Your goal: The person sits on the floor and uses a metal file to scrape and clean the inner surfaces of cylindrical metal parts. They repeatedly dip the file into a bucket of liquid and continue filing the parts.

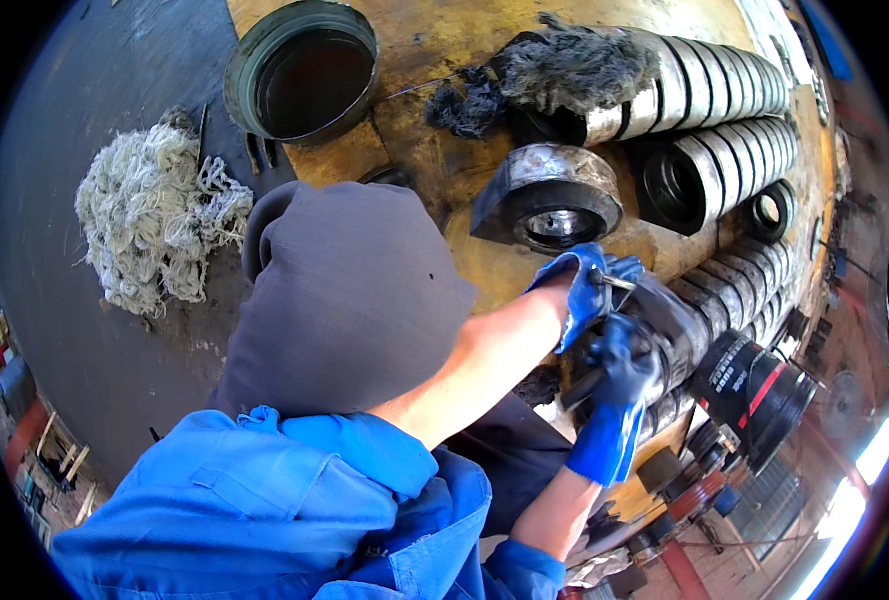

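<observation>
A dark, greasy metal ring [664, 325] is gripped by two blue-gloved hands, the left hand [586, 290] closed above it, the right hand [619, 375] clasped beneath. It is held over the yellow workbench [444, 150], beside rows of machined steel rings [724, 95].

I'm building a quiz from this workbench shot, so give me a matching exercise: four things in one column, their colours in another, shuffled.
Things:
1. gloves on the hands
2. tangled rag pile
3. round tub
4. bench top

Colours:
a. yellow
b. whitish
c. blue
d. dark grey-green

Pairs: 1-c, 2-b, 3-d, 4-a
</observation>
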A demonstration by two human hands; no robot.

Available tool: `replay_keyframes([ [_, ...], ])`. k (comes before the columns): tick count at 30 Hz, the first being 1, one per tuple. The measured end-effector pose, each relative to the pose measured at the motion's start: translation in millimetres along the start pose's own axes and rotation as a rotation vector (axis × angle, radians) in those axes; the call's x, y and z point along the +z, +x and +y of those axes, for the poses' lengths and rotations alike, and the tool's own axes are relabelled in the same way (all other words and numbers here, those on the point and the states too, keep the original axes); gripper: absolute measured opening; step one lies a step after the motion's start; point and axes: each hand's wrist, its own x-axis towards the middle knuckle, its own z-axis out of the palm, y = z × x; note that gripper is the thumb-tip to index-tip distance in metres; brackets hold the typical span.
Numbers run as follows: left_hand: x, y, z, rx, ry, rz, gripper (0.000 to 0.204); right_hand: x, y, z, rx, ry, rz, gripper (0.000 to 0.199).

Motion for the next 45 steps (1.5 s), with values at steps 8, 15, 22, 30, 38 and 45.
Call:
replay_keyframes([
  [8,-36,23,20,-0.524,-0.984,-0.166,0.038,15,-14,-50,0.077,-0.05,0.118,0.034],
  [15,34,-30,-16,0.242,0.531,0.029,0.033,11,-7,-20,0.191,-0.054,0.113,0.025],
  [22,8,2,-12,0.152,-0.032,0.112,0.034,15,-10,-33,0.047,-0.021,0.06,0.02],
  [30,1,-8,-11,0.255,0.414,-0.019,0.035,8,-14,-32,0.002,0.045,0.142,0.028],
  [38,14,-21,-14,0.267,0.593,-0.007,0.032,18,-9,-10,0.232,-0.034,0.1,0.022],
  [45,6,-14,-10,0.236,0.584,-0.034,0.035,17,-11,-16,0.136,-0.046,0.097,0.021],
])
